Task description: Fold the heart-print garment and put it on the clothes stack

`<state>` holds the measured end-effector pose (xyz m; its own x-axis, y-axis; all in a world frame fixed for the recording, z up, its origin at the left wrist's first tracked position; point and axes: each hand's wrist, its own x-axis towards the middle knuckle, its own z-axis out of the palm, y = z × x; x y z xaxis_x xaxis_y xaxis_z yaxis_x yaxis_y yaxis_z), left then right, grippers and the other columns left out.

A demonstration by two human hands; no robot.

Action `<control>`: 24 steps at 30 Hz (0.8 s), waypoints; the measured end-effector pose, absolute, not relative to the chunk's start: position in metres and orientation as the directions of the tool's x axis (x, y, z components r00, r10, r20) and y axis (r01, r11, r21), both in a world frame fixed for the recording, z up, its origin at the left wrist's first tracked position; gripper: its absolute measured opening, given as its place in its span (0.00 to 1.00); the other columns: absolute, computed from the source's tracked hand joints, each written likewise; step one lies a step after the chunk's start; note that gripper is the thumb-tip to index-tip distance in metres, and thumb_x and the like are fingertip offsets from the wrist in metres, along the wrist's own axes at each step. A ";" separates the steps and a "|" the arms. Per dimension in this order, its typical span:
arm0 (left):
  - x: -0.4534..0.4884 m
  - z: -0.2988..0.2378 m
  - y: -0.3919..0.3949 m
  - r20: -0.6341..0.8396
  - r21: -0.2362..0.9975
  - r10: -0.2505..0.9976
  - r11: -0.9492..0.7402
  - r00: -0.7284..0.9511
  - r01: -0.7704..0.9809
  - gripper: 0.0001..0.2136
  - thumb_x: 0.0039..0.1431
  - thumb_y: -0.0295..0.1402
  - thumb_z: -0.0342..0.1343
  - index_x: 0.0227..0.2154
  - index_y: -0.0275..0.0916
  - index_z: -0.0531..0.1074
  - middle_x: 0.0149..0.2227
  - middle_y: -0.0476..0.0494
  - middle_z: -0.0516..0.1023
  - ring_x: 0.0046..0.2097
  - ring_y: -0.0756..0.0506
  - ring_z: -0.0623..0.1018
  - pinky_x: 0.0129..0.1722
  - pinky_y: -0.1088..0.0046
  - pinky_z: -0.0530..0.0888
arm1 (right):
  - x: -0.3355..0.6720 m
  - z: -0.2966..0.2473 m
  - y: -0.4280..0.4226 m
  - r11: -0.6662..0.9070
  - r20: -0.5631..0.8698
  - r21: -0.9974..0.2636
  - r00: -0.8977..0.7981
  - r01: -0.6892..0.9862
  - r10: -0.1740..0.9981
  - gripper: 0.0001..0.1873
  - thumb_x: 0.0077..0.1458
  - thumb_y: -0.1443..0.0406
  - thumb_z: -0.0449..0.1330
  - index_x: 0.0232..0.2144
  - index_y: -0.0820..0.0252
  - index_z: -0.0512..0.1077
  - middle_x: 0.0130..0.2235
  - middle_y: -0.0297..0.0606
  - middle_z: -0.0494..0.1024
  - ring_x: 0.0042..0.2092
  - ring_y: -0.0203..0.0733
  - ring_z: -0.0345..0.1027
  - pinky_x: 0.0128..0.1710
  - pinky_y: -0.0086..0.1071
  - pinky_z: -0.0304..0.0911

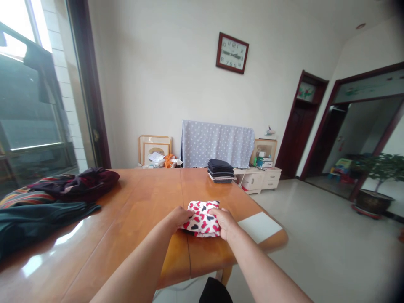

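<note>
A small folded white cloth with red and black hearts [202, 216] lies on the wooden table [135, 219] near its right edge. My left hand [178, 218] grips the cloth's left side with fingers curled onto it. My right hand [224, 223] holds the right side, thumb on top. Both hands press the bundle between them on the tabletop.
A stack of folded dark clothes [221, 170] sits at the table's far edge. Unfolded dark and striped garments [53, 198] are heaped at the left. A white sheet [259, 226] lies by the table's right corner. Beyond are a covered cabinet [217, 143] and a potted plant [377, 185].
</note>
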<state>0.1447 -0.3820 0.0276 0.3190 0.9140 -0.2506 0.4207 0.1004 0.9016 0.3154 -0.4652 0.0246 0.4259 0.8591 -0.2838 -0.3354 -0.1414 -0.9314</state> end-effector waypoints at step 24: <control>0.127 0.039 -0.453 -0.096 0.438 0.739 0.633 0.666 -0.639 0.40 0.60 0.65 0.44 0.55 0.31 0.71 0.50 0.27 0.80 0.48 0.34 0.81 0.46 0.59 0.79 | 0.312 0.115 -0.477 -0.236 -0.310 -0.897 0.151 -0.374 0.939 0.12 0.47 0.69 0.62 0.38 0.64 0.73 0.33 0.44 0.82 0.34 0.47 0.79 0.38 0.41 0.76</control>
